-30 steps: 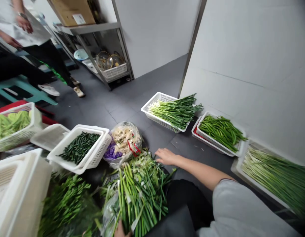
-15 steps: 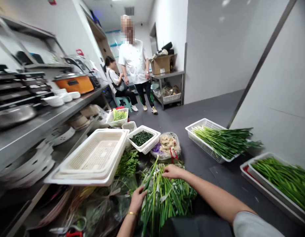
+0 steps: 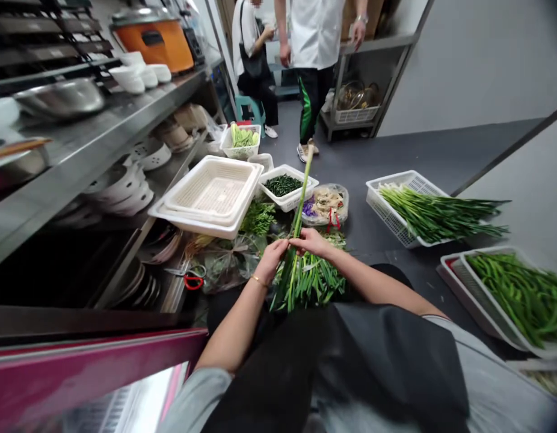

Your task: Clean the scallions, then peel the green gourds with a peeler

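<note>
Long green stalks with a pale upper end rise between my two hands. My left hand is closed round them, with a gold bracelet at its wrist. Close beside it, my right hand pinches at the same stalks, its fingertips meeting those of the left. Below and behind the hands lies a loose pile of green onions. Leafy greens lie left of the stalks.
Stacked white trays stand on the left, near red-handled scissors. Beyond are a basket of green chillies and a bagged bowl. Baskets of green onions and green vegetables stand right. A standing person and a seated person are ahead.
The view has tilted down and shifted. My hands have come together, and stalks now stand raised between them. The standing person appears nearer.
</note>
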Motion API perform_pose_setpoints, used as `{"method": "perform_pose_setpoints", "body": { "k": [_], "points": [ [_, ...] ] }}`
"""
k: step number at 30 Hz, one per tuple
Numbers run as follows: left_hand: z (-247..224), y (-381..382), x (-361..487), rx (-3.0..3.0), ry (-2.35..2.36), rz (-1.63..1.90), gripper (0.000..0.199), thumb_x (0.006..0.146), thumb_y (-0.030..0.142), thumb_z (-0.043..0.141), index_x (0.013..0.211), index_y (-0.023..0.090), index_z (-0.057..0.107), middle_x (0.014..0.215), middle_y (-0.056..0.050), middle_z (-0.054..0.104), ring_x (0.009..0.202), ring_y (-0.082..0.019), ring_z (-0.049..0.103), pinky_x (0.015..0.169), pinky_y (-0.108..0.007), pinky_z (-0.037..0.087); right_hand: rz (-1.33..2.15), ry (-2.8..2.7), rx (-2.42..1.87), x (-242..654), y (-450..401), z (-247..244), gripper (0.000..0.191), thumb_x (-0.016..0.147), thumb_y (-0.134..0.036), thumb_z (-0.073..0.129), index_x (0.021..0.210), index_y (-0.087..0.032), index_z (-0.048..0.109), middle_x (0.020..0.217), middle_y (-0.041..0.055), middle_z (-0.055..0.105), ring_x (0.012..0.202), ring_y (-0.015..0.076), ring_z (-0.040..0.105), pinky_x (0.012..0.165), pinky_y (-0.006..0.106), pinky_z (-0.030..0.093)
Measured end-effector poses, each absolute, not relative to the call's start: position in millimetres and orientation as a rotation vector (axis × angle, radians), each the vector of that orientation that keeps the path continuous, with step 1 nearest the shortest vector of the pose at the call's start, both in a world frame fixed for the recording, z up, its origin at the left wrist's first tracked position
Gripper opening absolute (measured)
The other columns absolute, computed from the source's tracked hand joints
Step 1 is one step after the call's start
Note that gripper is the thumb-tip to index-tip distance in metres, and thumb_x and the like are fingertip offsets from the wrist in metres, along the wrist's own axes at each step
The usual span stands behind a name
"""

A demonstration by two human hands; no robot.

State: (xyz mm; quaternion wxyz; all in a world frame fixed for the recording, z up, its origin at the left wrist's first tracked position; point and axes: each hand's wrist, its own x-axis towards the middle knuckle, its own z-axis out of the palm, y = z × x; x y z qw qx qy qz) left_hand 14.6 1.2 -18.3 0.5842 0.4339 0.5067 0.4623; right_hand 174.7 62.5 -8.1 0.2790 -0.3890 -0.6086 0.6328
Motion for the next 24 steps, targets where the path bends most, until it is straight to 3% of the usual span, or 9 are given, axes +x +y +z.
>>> {"method": "perform_pose_setpoints", "body": {
  "k": [2, 7, 12, 17, 20, 24],
  "points": [
    [-13, 8, 15, 1.096, 1.301, 1.130, 0.046, 0.071, 0.055, 0.066, 0.086, 0.012, 0.067, 0.072, -0.003, 0.063, 0.066, -0.013, 0.056, 0.062, -0.024, 0.043, 1.536, -1.756, -1.042, 169, 49, -4, 0.031, 0.074, -0.042, 0.068, 0.087, -0.017, 0.055, 0.057, -0.0058, 0.059, 0.043, 0.0099, 0.056, 0.041, 0.020, 0.044],
    [0, 24, 14, 1.111, 1.348, 1.379, 0.048, 0.063, 0.042, 0.077, 0.102, 0.016, 0.066, 0.083, -0.003, 0.066, 0.073, -0.013, 0.058, 0.068, -0.025, 0.044, 1.357, -1.965, -1.096, 158, 22, -7, 0.017, 0.080, -0.031, 0.063, 0.081, -0.020, 0.050, 0.051, -0.0072, 0.055, 0.040, 0.0105, 0.056, 0.042, 0.020, 0.041],
    [16, 36, 10, 0.890, 1.184, 1.335, 0.036, 0.054, 0.035, 0.081, 0.078, 0.012, 0.067, 0.065, 0.000, 0.062, 0.056, -0.009, 0.054, 0.057, -0.023, 0.042, 1.258, -2.006, -1.055, 174, 35, -1, 0.024, 0.076, -0.038, 0.068, 0.077, -0.018, 0.055, 0.054, -0.0051, 0.055, 0.046, 0.0106, 0.055, 0.048, 0.022, 0.042],
    [18, 41, 20, 0.969, 0.945, 0.981, 0.030, 0.061, 0.032, 0.079, 0.078, 0.010, 0.068, 0.061, 0.000, 0.060, 0.051, -0.010, 0.054, 0.053, -0.023, 0.041, 1.430, -1.784, -0.871, 206, 72, 35, 0.039, 0.079, -0.047, 0.061, 0.103, -0.017, 0.058, 0.070, -0.0021, 0.062, 0.050, 0.0100, 0.056, 0.044, 0.021, 0.042],
    [11, 42, 28, 0.961, 0.949, 0.898, 0.034, 0.061, 0.034, 0.079, 0.081, 0.010, 0.067, 0.062, -0.001, 0.060, 0.050, -0.010, 0.054, 0.053, -0.024, 0.042, 1.441, -1.934, -0.831, 208, 80, 40, 0.027, 0.081, -0.043, 0.059, 0.083, -0.016, 0.060, 0.058, -0.0025, 0.060, 0.046, 0.0104, 0.055, 0.044, 0.021, 0.042],
    [-3, 34, 34, 1.142, 1.065, 1.089, 0.040, 0.077, 0.045, 0.063, 0.102, 0.014, 0.065, 0.082, -0.007, 0.066, 0.074, -0.016, 0.061, 0.066, -0.027, 0.045, 1.345, -1.751, -1.085, 196, 73, 24, 0.028, 0.086, -0.043, 0.050, 0.070, -0.020, 0.050, 0.051, -0.0026, 0.058, 0.044, 0.0123, 0.056, 0.045, 0.023, 0.044]
  ]
}}
